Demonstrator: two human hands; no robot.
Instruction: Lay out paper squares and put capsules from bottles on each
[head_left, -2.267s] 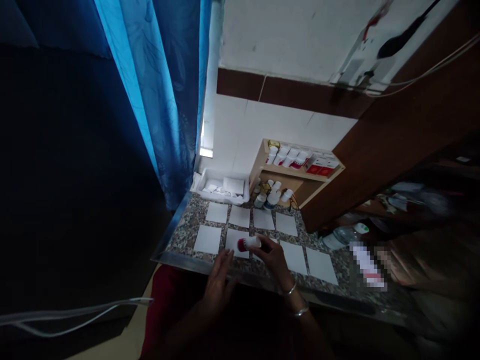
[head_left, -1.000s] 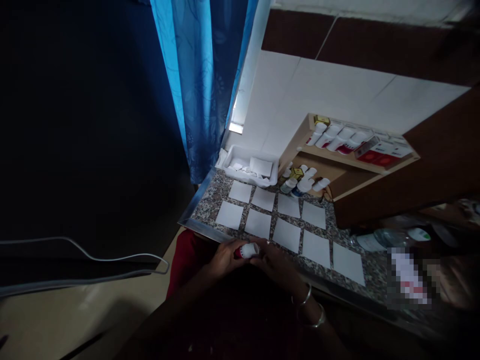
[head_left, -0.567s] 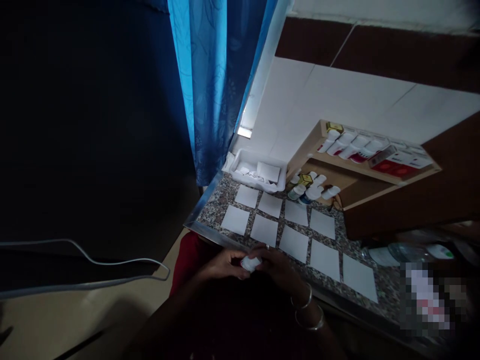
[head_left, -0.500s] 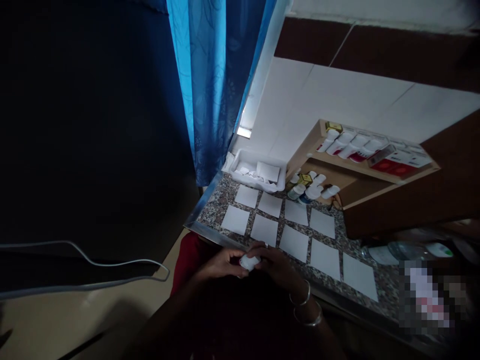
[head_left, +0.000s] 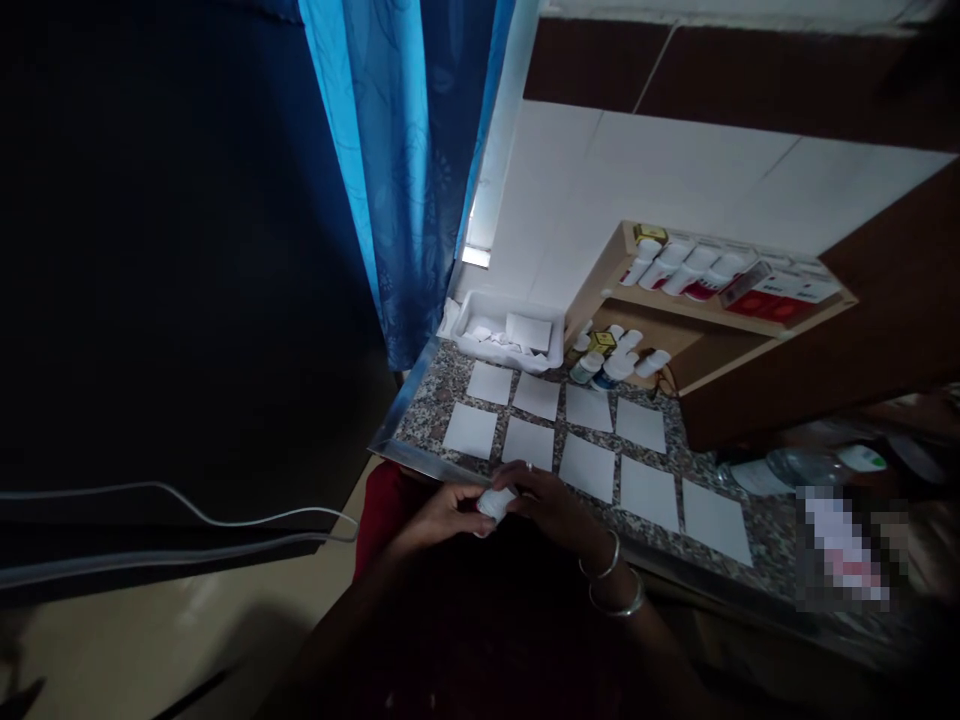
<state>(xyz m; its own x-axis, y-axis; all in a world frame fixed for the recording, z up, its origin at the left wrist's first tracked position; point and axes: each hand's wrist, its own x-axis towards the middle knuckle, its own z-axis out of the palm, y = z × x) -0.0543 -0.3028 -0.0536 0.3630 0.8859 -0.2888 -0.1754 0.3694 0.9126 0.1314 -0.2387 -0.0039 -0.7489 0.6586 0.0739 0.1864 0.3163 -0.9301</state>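
**Precariously close to the edge: a small bottle held off the counter**

Leftmost, a blue curtain (head_left: 405,170) hangs beside the counter (head_left: 439,390), well clear of the work. The left hand (head_left: 442,515) and the right hand (head_left: 551,505) are drawn together, both closed on a small white bottle (head_left: 495,502) that lies tipped on its side between them. It is held at the counter's near rim, over the lap rather than over the stone. The fingers hide its end, so I cannot tell whether a cap is on.

The main risk, as I judge it, is a spill. If the bottle is open while it lies sideways, its contents could run out past the rim and onto the dark cloth below, where the dim light would make them hard to find. A slip of either grip would drop it the same way.

Farther right, white paper squares (head_left: 586,466) lie loose in rows. A sleeve or the bangles (head_left: 611,580) brushing across them could push them out of line. The wooden rack (head_left: 720,310) with its bottles stands well apart.
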